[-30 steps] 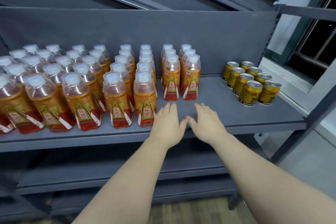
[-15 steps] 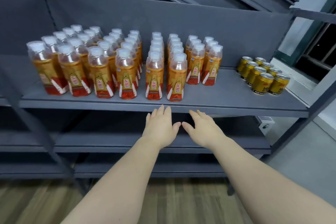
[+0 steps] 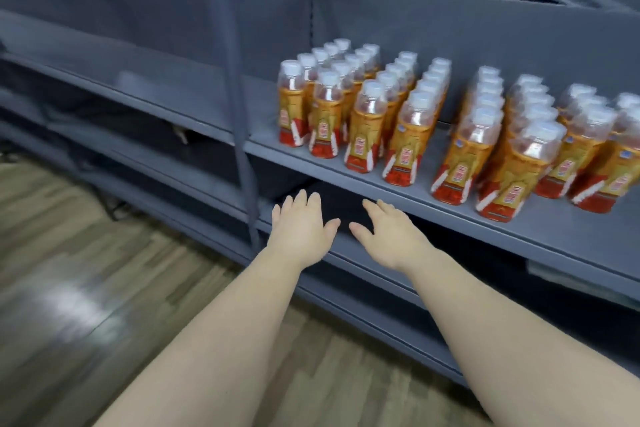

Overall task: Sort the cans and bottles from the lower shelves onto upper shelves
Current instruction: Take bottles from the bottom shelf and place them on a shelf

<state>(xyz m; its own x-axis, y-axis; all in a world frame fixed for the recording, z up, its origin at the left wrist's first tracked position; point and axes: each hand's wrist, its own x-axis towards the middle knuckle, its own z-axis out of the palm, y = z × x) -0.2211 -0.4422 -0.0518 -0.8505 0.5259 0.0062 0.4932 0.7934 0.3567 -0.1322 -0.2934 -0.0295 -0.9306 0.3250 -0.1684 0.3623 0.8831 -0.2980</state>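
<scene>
Several orange-and-red bottles [image 3: 408, 135] with white caps stand in rows on a grey upper shelf [image 3: 540, 222] that slopes across the right half of the view. My left hand [image 3: 300, 229] and my right hand [image 3: 389, 236] hang side by side, palms down and fingers spread, below that shelf's front edge and in front of the dark gap above a lower shelf [image 3: 360, 263]. Neither hand holds anything. No cans are in view.
A grey upright post [image 3: 239, 107] separates this bay from another shelving bay [image 3: 131, 87] on the left. A grey back panel stands behind the bottles. Wood-pattern floor [image 3: 69, 270] lies at the lower left.
The view has swung left and tilted, so the gold cans have left the frame and the left bay has appeared. Both hands have dropped from the shelf surface to below its front edge, still empty.
</scene>
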